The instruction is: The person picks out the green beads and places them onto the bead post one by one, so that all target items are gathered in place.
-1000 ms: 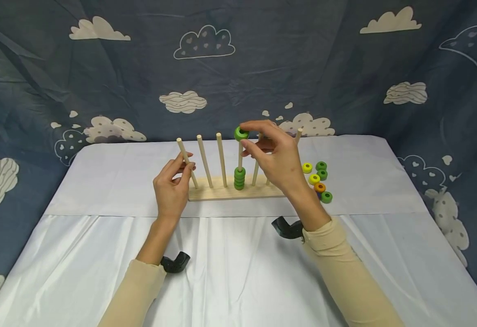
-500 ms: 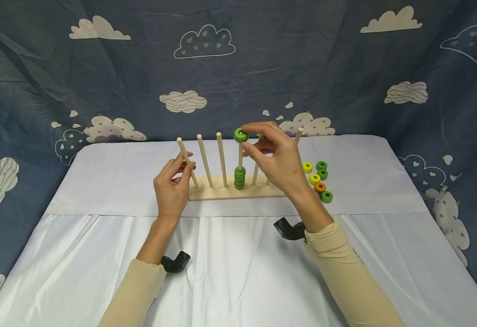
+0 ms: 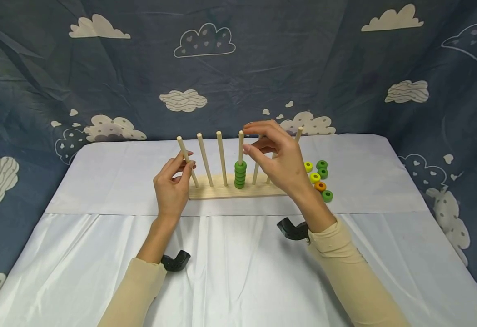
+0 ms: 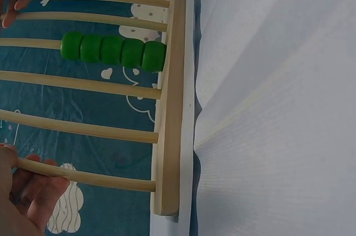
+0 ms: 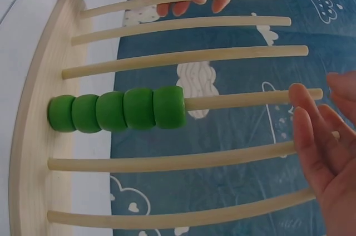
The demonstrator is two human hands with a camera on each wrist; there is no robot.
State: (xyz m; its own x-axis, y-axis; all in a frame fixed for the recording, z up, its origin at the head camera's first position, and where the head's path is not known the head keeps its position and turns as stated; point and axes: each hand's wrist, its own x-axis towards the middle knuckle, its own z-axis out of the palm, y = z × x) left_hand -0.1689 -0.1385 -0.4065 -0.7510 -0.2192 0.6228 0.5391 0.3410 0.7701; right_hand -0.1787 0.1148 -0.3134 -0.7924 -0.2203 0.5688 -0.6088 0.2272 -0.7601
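Observation:
A wooden peg stand (image 3: 218, 193) holds a row of upright dowels. On its middle dowel (image 3: 240, 145) sits a stack of several green beads (image 3: 240, 175), resting down on the base; the right wrist view shows the bead stack (image 5: 117, 109) large. My left hand (image 3: 172, 186) pinches the leftmost dowel (image 4: 89, 177) between thumb and fingers. My right hand (image 3: 279, 156) is beside the top of the middle dowel, thumb and index finger apart with nothing between them. It hides part of the dowels on the right.
Several loose beads lie on the white cloth right of the stand, among them a yellow bead (image 3: 315, 177), an orange bead (image 3: 320, 186) and a green bead (image 3: 327, 196). A dark cloud-patterned curtain (image 3: 140, 81) hangs behind the table.
The green bead my right hand held at the middle dowel's tip has slid down onto the stack. My right fingers have let it go; my left hand stays put.

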